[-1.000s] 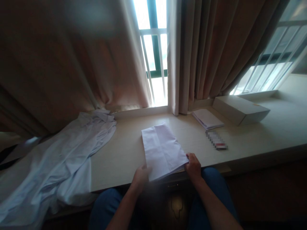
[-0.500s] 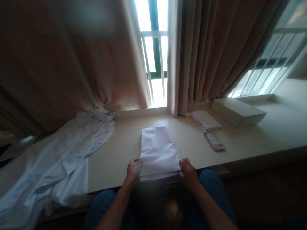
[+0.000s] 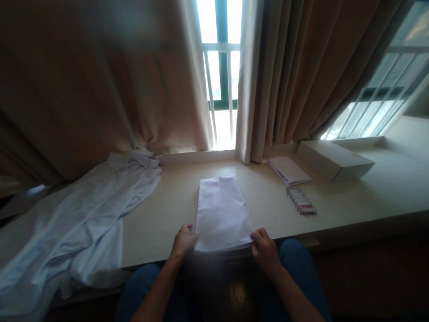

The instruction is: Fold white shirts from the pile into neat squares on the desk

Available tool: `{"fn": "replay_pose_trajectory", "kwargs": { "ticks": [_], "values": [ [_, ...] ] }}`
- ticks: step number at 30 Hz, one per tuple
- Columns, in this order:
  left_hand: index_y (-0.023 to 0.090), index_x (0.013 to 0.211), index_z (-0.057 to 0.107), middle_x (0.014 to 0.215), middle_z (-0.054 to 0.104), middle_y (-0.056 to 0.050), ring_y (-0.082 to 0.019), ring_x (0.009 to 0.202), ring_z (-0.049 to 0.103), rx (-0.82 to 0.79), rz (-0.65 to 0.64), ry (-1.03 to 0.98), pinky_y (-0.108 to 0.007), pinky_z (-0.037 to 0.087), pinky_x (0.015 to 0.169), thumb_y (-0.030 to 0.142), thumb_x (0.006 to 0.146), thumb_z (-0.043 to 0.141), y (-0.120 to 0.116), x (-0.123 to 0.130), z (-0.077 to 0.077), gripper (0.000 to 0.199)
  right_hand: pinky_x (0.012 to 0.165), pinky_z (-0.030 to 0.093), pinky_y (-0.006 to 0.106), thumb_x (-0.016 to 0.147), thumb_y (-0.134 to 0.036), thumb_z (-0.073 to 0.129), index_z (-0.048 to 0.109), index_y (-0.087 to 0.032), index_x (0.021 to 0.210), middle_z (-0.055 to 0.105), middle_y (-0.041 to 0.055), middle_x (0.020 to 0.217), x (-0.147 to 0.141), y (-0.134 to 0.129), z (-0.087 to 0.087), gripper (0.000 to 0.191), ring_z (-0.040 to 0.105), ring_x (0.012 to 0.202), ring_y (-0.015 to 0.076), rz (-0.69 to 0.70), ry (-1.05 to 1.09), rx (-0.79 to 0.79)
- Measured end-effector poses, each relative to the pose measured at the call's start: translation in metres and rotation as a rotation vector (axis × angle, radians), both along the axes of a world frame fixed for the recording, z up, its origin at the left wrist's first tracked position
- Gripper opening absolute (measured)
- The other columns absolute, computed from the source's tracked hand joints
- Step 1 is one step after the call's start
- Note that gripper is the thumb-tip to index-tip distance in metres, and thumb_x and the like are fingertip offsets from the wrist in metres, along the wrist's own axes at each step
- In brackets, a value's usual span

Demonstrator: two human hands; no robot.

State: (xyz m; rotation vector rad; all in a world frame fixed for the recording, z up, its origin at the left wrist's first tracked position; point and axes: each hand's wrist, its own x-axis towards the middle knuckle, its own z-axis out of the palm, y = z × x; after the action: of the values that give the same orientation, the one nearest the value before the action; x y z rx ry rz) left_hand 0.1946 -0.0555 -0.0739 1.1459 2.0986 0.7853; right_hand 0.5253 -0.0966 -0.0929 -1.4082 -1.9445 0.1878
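A folded white cloth [image 3: 223, 212] lies flat at the front edge of the pale table, its near edge level with that edge. My right hand [image 3: 263, 246] pinches its near right corner between thumb and fingers. At the near left corner is my left hand [image 3: 183, 242], its thumb and fingers curled at the cloth's side; whether it grips the fabric is too blurred to tell. The cloth's upper face looks mostly smooth, with faint creases on the right.
A crumpled white garment [image 3: 90, 214] spreads over the left of the table [image 3: 154, 214]. To the right lie a folded white stack [image 3: 291, 170], a blurred-out flat item [image 3: 301, 201] and a pale box [image 3: 335, 160]. Curtains [image 3: 161, 80] hang behind.
The near part of the cloth looks flatter and its front strip no longer shows. My left hand has shifted slightly left and loosened at the cloth's edge. My right hand stays at its corner.
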Motion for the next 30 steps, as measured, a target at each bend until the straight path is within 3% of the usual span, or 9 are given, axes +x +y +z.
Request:
{"fn": "replay_pose_trajectory", "kwargs": {
  "ticks": [5,16,18,21,23,26,28,30],
  "values": [
    [0.014,0.114,0.056,0.084,0.069,-0.008,-0.022,0.079,0.066,-0.024,-0.078,0.11,-0.025,0.042,0.067,0.029,0.064,0.069,-0.001,-0.007,0.0,0.053,0.081,0.045,0.027,0.086,-0.007,0.042,0.058,-0.021,0.102,0.056,0.0059,0.096,0.003,-0.013,-0.001,0.027,0.057,0.087,0.0167,0.021,0.071,0.03],
    [0.019,0.111,0.057,0.084,0.068,-0.007,-0.025,0.087,0.065,0.029,-0.047,0.214,-0.029,0.043,0.076,0.027,0.071,0.064,-0.004,-0.002,0.013,0.041,0.073,0.042,0.025,0.086,-0.007,0.045,0.059,-0.022,0.088,0.057,0.0042,0.084,-0.007,-0.005,-0.004,0.02,0.055,0.079,0.0168,-0.034,-0.075,0.128],
    [0.018,0.113,0.056,0.09,0.067,-0.01,-0.027,0.092,0.063,0.087,-0.041,0.275,-0.033,0.043,0.081,0.026,0.074,0.062,-0.008,0.004,0.022,0.04,0.074,0.042,0.025,0.084,-0.006,0.045,0.058,-0.022,0.085,0.055,0.0038,0.083,-0.01,-0.004,-0.001,0.021,0.054,0.079,0.0168,-0.013,-0.055,0.105],
    [0.019,0.116,0.057,0.107,0.062,-0.013,-0.031,0.108,0.056,0.332,-0.085,0.294,-0.038,0.039,0.096,0.024,0.077,0.059,-0.014,0.026,0.039,0.039,0.077,0.042,0.026,0.081,-0.003,0.043,0.056,-0.021,0.081,0.055,0.0041,0.084,-0.011,-0.007,0.002,0.022,0.053,0.081,0.0169,0.021,0.003,0.059],
    [0.022,0.11,0.061,0.109,0.061,-0.012,-0.03,0.114,0.052,0.462,-0.201,0.133,-0.04,0.033,0.105,0.025,0.078,0.062,-0.014,0.052,0.051,0.033,0.077,0.042,0.027,0.079,-0.002,0.043,0.055,-0.021,0.079,0.055,0.0044,0.085,-0.009,-0.011,0.003,0.022,0.053,0.082,0.0171,0.025,0.045,0.042],
    [0.024,0.097,0.069,0.111,0.062,-0.012,-0.031,0.123,0.046,0.504,-0.478,-0.17,-0.041,0.023,0.113,0.028,0.077,0.067,-0.005,0.096,0.061,0.02,0.075,0.043,0.028,0.078,-0.004,0.044,0.052,-0.021,0.073,0.054,0.0034,0.08,-0.004,-0.011,0.006,0.02,0.053,0.079,0.0172,-0.02,0.101,0.029],
    [0.026,0.101,0.07,0.125,0.059,-0.01,-0.03,0.134,0.036,0.498,-0.658,-0.216,-0.045,0.013,0.117,0.032,0.079,0.066,0.003,0.122,0.061,0.023,0.074,0.044,0.029,0.08,-0.005,0.043,0.052,-0.021,0.073,0.054,0.0029,0.076,-0.001,-0.004,0.01,0.02,0.053,0.077,0.0173,-0.061,0.144,0.038],
    [0.028,0.113,0.066,0.14,0.05,-0.006,-0.029,0.141,0.024,0.478,-0.822,-0.113,-0.048,0.003,0.118,0.035,0.082,0.063,0.01,0.14,0.055,0.032,0.077,0.046,0.031,0.084,-0.007,0.041,0.055,-0.021,0.08,0.057,0.0041,0.08,-0.001,0.006,0.017,0.02,0.055,0.081,0.0178,-0.074,0.182,0.075]
  ]
}}
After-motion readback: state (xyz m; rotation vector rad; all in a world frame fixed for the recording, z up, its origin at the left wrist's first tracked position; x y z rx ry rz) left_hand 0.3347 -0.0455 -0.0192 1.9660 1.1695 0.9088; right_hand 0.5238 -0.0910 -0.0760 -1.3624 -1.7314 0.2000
